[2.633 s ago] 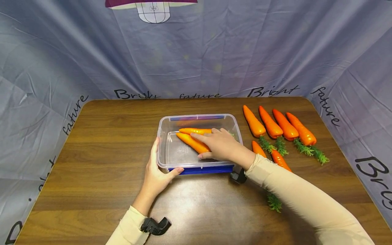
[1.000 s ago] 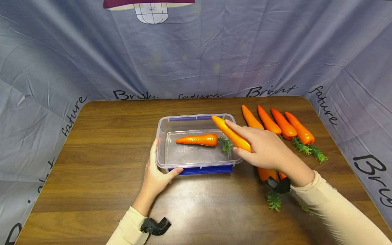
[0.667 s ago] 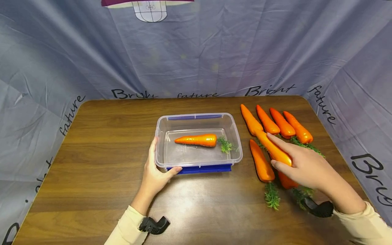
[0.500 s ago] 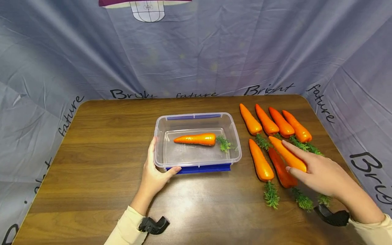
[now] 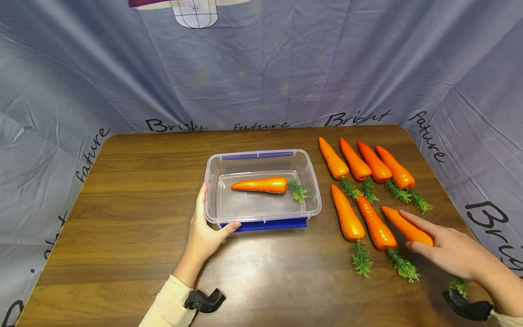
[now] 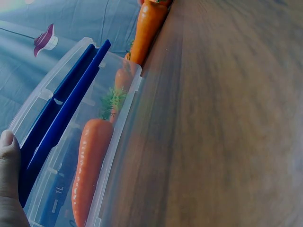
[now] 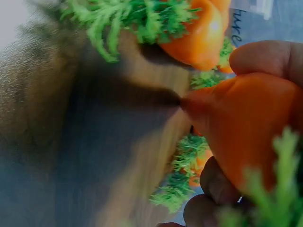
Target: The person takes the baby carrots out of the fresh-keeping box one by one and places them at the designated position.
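A clear plastic food container with blue latches sits mid-table, its lid off. Inside lies one orange carrot with a green top, also visible through the wall in the left wrist view. My left hand holds the container's near left corner, thumb on the front and fingers along the left side. At the right, my right hand grips another carrot by its thick end, thumb on one side and fingers on the other. That carrot is at the right end of the near row, close to or on the table.
Several carrots form a back row at the right, one of them a redder carrot. Two more, a left carrot and a middle carrot, lie in the near row. The wooden table backs onto a grey-blue curtain.
My right hand has lifted a carrot out of the container and carried it right, beyond the near-row carrots. One carrot stays in the container. My left hand keeps its hold.
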The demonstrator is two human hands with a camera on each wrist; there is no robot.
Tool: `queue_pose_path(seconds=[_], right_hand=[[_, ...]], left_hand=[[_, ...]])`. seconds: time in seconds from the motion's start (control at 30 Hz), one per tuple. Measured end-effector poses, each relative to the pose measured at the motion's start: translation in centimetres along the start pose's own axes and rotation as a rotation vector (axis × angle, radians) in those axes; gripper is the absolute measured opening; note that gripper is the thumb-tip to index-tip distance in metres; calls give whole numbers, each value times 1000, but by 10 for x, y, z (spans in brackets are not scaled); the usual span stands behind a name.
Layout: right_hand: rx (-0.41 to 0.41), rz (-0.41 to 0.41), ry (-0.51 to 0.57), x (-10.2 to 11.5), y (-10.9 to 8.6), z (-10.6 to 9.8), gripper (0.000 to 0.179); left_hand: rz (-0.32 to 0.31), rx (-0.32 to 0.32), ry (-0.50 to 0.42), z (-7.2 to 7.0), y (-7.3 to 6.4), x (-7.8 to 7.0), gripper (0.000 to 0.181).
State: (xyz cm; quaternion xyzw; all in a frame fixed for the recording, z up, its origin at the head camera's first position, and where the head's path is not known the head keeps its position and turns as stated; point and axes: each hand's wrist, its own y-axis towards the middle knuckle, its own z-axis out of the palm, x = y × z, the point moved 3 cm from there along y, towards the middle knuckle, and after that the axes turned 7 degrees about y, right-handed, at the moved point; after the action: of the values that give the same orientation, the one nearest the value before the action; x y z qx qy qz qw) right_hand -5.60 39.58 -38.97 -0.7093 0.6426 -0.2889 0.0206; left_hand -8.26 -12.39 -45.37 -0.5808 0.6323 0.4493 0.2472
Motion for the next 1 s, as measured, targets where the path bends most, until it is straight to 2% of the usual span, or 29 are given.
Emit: queue_pose_path(seconds=[0.53,0.73,0.83,1.0], right_hand=[[35,-78,49,-11,13,10,79],[88,-61,63,-11,18,13,80],[101,-81,82,-9,21,15,83],[75,-143,68,-9,26,18,85]], left_hand=[[10,-1,11,0,1,1,125],[-2,0,-1,-1,0,-1,125],[-6,1,0,-1,0,-1,126],[-11,3,7,-1,0,-1,126]])
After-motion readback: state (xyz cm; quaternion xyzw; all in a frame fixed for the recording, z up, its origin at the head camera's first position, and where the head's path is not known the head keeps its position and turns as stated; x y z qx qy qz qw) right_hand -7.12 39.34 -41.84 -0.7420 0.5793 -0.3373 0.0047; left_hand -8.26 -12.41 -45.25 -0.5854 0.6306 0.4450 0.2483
